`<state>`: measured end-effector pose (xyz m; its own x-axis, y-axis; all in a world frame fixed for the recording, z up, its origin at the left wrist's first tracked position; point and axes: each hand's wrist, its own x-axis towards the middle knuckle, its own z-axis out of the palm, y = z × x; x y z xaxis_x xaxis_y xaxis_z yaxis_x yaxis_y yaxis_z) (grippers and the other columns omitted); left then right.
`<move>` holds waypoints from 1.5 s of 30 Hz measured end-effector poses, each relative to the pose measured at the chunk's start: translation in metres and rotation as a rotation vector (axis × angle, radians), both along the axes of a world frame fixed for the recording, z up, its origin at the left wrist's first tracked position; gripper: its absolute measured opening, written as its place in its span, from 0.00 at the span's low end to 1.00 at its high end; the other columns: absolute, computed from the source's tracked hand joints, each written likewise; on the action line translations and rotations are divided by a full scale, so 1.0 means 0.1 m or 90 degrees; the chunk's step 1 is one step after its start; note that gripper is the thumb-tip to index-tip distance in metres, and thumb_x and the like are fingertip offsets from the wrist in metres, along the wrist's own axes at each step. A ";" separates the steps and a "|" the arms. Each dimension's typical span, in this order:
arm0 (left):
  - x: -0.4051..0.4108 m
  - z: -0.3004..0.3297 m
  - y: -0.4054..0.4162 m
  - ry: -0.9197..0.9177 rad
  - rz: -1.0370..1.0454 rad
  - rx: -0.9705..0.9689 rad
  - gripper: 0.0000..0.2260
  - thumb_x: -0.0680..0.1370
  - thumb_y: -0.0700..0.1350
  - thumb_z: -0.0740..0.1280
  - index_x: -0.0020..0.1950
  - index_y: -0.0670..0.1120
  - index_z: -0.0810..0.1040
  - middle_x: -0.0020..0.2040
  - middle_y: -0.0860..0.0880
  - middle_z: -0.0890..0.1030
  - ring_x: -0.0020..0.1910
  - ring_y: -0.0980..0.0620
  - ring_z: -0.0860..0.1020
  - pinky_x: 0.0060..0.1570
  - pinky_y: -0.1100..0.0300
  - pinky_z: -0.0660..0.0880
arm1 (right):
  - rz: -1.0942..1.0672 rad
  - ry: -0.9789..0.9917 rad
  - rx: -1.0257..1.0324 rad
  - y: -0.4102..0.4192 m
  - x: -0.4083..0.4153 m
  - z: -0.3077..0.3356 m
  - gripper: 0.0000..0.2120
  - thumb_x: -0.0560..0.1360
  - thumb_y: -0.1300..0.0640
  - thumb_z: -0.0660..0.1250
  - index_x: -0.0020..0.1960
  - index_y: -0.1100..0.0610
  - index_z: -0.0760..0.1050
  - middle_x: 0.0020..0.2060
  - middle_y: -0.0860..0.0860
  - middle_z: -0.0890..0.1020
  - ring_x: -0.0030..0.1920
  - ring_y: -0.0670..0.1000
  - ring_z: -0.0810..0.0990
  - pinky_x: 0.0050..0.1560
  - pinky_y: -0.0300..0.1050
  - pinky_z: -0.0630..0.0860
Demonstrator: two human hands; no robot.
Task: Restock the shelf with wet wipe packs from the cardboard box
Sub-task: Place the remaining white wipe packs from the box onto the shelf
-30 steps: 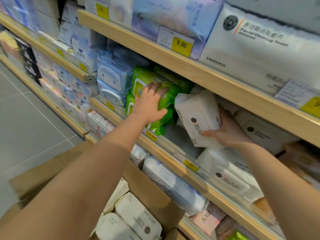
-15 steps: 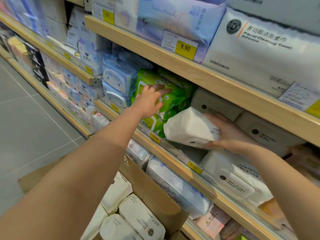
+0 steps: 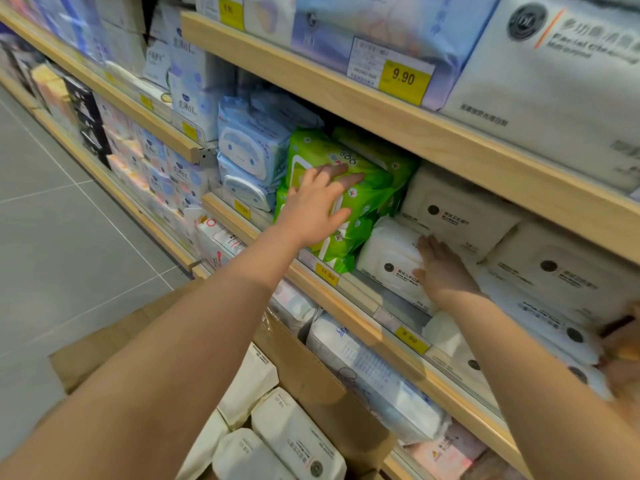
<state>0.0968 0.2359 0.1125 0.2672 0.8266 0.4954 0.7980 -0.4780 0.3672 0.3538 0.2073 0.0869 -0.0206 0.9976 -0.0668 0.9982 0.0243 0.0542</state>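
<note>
- Your left hand [image 3: 311, 206] lies flat with spread, straight fingers against the stack of bright green plastic wipe packs [image 3: 349, 188] on the middle wooden shelf [image 3: 360, 306], gripping nothing.
- Your right hand [image 3: 441, 268] presses with straight fingers on the white soft wet wipe pack [image 3: 391, 261], which lies on that shelf just right of the green stack and under another white pack [image 3: 457, 211].
- More white packs [image 3: 557, 271] crowd the shelf on the right, touching the one you press.
- Pale blue packs [image 3: 252, 150] stand left of the green stack.
- Yellow price tags [image 3: 327, 274] line the shelf's near edge.
- The open brown cardboard box [image 3: 311, 368] sits near you, below the shelf, with white packs [image 3: 294, 434] inside.
</note>
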 end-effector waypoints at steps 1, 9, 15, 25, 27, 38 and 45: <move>0.01 -0.02 0.00 -0.007 -0.002 0.005 0.25 0.77 0.51 0.63 0.73 0.58 0.62 0.73 0.51 0.62 0.71 0.48 0.57 0.59 0.41 0.67 | -0.004 0.006 -0.003 0.01 0.03 -0.01 0.29 0.81 0.54 0.55 0.77 0.56 0.44 0.77 0.54 0.47 0.76 0.56 0.49 0.74 0.50 0.51; 0.03 -0.04 -0.02 0.004 0.009 -0.004 0.25 0.78 0.52 0.62 0.74 0.57 0.61 0.74 0.51 0.60 0.72 0.49 0.55 0.61 0.40 0.67 | -0.020 0.002 -0.084 0.10 0.02 0.09 0.35 0.80 0.47 0.56 0.77 0.55 0.40 0.77 0.53 0.44 0.77 0.55 0.47 0.75 0.53 0.50; -0.20 0.10 -0.25 -0.114 -0.018 0.032 0.27 0.78 0.51 0.61 0.76 0.53 0.57 0.78 0.48 0.54 0.77 0.46 0.50 0.72 0.42 0.54 | 0.083 0.137 0.015 -0.46 -0.37 0.37 0.30 0.79 0.51 0.60 0.76 0.57 0.52 0.75 0.54 0.58 0.73 0.55 0.59 0.70 0.46 0.57; -1.73 -1.53 -2.21 0.103 0.123 -0.203 0.22 0.77 0.57 0.52 0.67 0.51 0.72 0.62 0.51 0.77 0.60 0.49 0.75 0.60 0.50 0.70 | 0.234 0.259 -0.061 -1.52 -1.35 -0.59 0.24 0.77 0.48 0.62 0.70 0.54 0.64 0.63 0.51 0.71 0.63 0.53 0.71 0.58 0.45 0.69; -1.91 -1.81 -2.54 0.153 0.144 -0.241 0.22 0.78 0.59 0.52 0.63 0.51 0.76 0.59 0.53 0.79 0.58 0.51 0.76 0.60 0.52 0.70 | 0.219 0.250 -0.145 -1.65 -1.48 -0.90 0.28 0.76 0.45 0.62 0.72 0.53 0.60 0.66 0.51 0.68 0.65 0.53 0.69 0.60 0.46 0.70; -2.06 -2.67 -3.02 0.221 0.076 -0.243 0.16 0.75 0.53 0.56 0.30 0.52 0.74 0.30 0.55 0.71 0.34 0.53 0.68 0.48 0.56 0.63 | 0.148 0.091 -0.374 -2.26 -1.73 -2.34 0.52 0.69 0.34 0.65 0.77 0.55 0.37 0.76 0.53 0.40 0.76 0.55 0.43 0.74 0.51 0.44; -2.05 -2.74 -2.99 0.223 0.068 -0.228 0.16 0.75 0.52 0.55 0.30 0.50 0.74 0.31 0.54 0.71 0.35 0.51 0.68 0.47 0.54 0.63 | 0.125 0.072 -0.297 -2.47 -1.83 -2.65 0.50 0.67 0.44 0.73 0.75 0.52 0.43 0.71 0.53 0.58 0.68 0.54 0.62 0.68 0.48 0.64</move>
<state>-0.1080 -0.0632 -0.1620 0.2719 0.9597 0.0715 0.9399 -0.2808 0.1945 0.1708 -0.0401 -0.1778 -0.2371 0.8389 -0.4900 0.9715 0.2076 -0.1146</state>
